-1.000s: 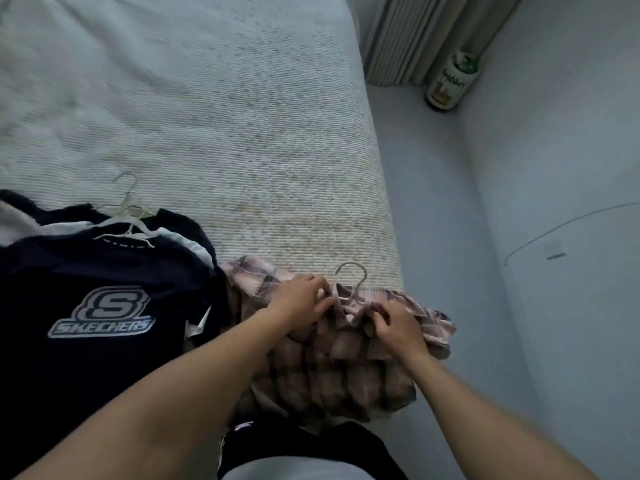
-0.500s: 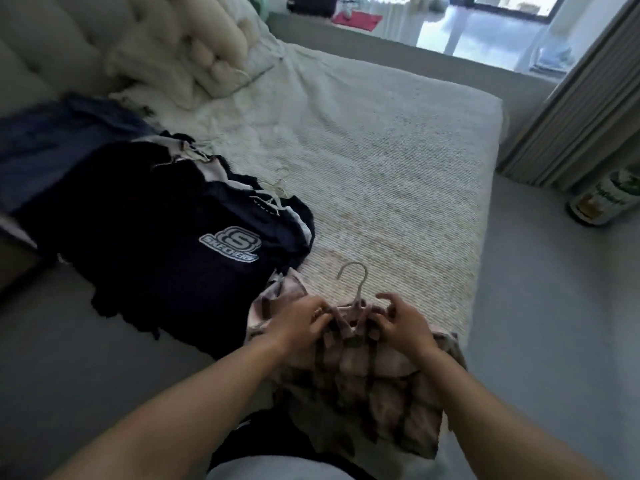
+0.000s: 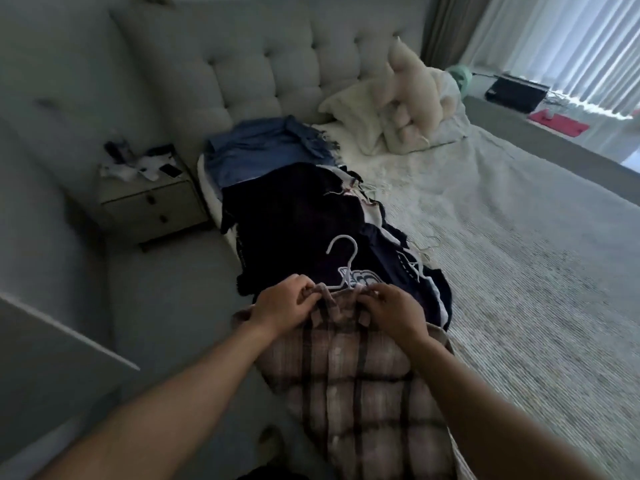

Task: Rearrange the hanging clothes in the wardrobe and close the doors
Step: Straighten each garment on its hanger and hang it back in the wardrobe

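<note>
A pink plaid shirt [image 3: 360,382] on a white hanger [image 3: 344,261] hangs lifted in front of me, its hook pointing up. My left hand [image 3: 285,304] grips the shirt's left shoulder at the collar. My right hand [image 3: 391,311] grips the right shoulder. Behind it, a pile of dark navy clothes [image 3: 298,220] on hangers lies along the bed's [image 3: 519,244] left edge, with a blue denim garment [image 3: 263,150] at its far end. No wardrobe is in view.
A white nightstand [image 3: 152,202] with clutter on top stands left of the bed by the tufted headboard [image 3: 277,64]. Pillows and a plush toy [image 3: 408,98] sit at the bed's head. Curtains [image 3: 554,46] and a dark box [image 3: 516,93] are at far right. A pale panel edge [image 3: 69,334] crosses the lower left.
Both hands have raised the plaid shirt off the bed by its shoulders. My view has swung left, from the bed's foot toward the headboard and nightstand.
</note>
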